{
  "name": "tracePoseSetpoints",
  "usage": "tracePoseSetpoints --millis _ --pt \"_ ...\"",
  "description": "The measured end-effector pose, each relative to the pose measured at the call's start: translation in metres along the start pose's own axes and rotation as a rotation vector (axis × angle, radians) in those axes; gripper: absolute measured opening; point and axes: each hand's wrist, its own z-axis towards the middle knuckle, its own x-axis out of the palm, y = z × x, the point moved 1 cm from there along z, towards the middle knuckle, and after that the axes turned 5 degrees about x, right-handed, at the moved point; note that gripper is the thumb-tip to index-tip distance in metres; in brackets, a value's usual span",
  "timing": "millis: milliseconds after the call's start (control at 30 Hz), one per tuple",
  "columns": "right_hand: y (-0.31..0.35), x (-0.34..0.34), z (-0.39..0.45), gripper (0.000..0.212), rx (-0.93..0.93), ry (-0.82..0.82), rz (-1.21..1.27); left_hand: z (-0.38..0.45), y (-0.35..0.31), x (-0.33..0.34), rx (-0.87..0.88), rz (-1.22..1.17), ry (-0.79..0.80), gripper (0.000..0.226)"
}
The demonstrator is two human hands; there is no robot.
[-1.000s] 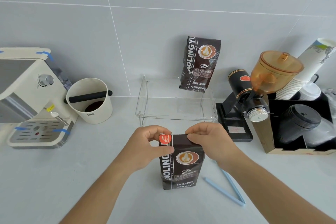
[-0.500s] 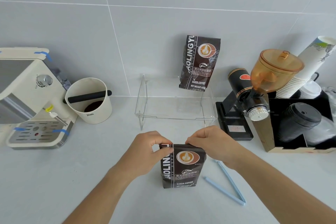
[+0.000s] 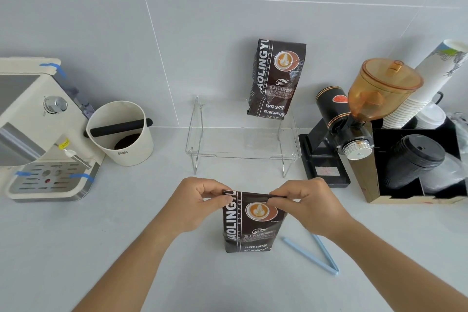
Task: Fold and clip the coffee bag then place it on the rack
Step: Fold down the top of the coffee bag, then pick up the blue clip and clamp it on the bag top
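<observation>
A dark brown coffee bag [image 3: 249, 229] stands upright on the counter in front of me, its top rolled down into a narrow fold. My left hand [image 3: 196, 204] pinches the fold's left end and my right hand [image 3: 307, 204] pinches its right end. A light blue bag clip [image 3: 320, 256] lies open in a V on the counter, just right of the bag. Behind the bag stands a clear acrylic rack [image 3: 243, 154], with a second coffee bag [image 3: 274, 81] upright at its back right against the wall.
An espresso machine [image 3: 38, 132] sits at the left, a cream knock box [image 3: 121, 134] beside it. A black grinder with an amber hopper [image 3: 354, 119] stands right of the rack. Stacked paper cups [image 3: 430, 83] and black lids [image 3: 415, 159] fill the far right.
The bag's top has been rolled down further: the red label that showed at the top is now hidden and the bag stands shorter. Both hands stay on the fold's ends.
</observation>
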Motion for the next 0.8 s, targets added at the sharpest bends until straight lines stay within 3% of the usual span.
tracePoseSetpoints --millis 200,333,400,533,567,633,800 --pt "-0.007 -0.007 -0.002 0.021 0.024 0.122 0.068 0.001 0.001 0.001 0.013 -0.017 -0.006 0.018" --pt "-0.019 -0.024 -0.004 0.032 0.102 0.014 0.193 -0.001 0.002 -0.009 0.042 0.0 -0.061 0.015" --pt "-0.034 -0.031 -0.005 0.029 0.214 -0.038 0.137 -0.001 0.001 -0.014 0.053 0.015 -0.072 0.02" --pt "-0.082 -0.028 -0.023 0.028 0.413 0.019 -0.159 -0.009 0.002 -0.022 0.067 -0.018 -0.146 0.03" --pt "-0.117 -0.029 -0.056 0.024 0.526 0.022 -0.223 -0.006 0.012 0.006 0.039 -0.033 -0.055 0.029" --pt "-0.146 -0.018 -0.077 0.011 0.621 0.018 -0.262 -0.009 0.012 0.01 0.037 -0.04 -0.05 0.028" --pt "-0.172 -0.006 -0.088 0.021 0.769 0.005 -0.356 -0.003 0.011 0.007 0.051 -0.099 -0.07 0.031"
